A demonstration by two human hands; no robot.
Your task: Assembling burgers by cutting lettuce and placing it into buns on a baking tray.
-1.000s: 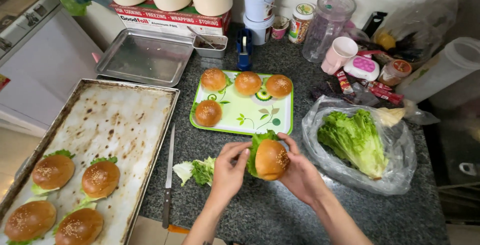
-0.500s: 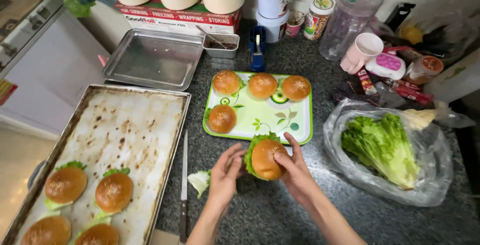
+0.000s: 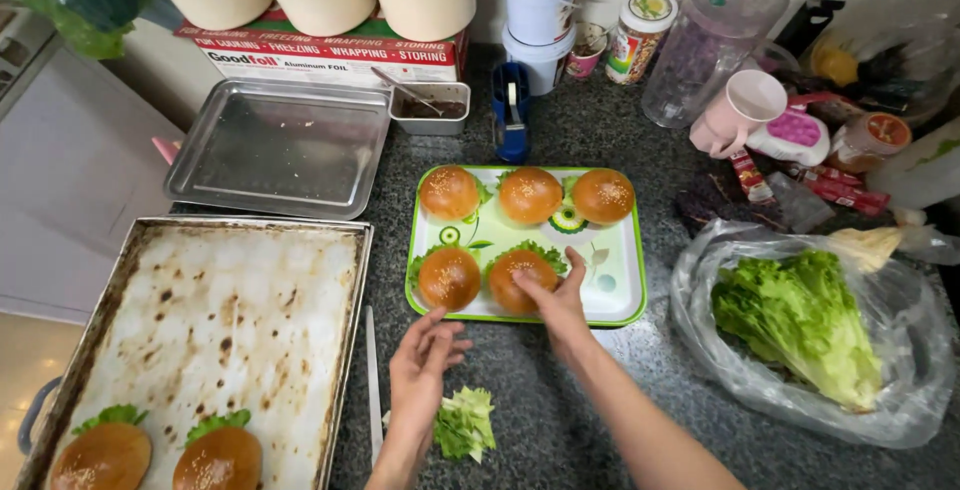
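A green-rimmed tray [image 3: 622, 290] on the dark counter carries several burger buns with lettuce. My right hand [image 3: 556, 295] rests its fingers on the front middle bun [image 3: 512, 272], which sits on the tray beside another bun [image 3: 449, 278]. Three more buns line the tray's back row [image 3: 529, 195]. My left hand [image 3: 420, 362] hovers open just in front of the tray, holding nothing. A small heap of lettuce scraps [image 3: 464, 422] lies beside that hand.
A large baking tray [image 3: 215, 325] at the left holds two buns [image 3: 160, 452] near its front. A knife [image 3: 373, 380] lies between it and my hand. A lettuce head in a plastic bag [image 3: 800, 325] is at the right. Metal pan [image 3: 280, 145], jars and cups stand behind.
My two hands carried the bun with lettuce forward and set it on the green tray. My left hand has let go and drawn back; my right hand still touches the bun.
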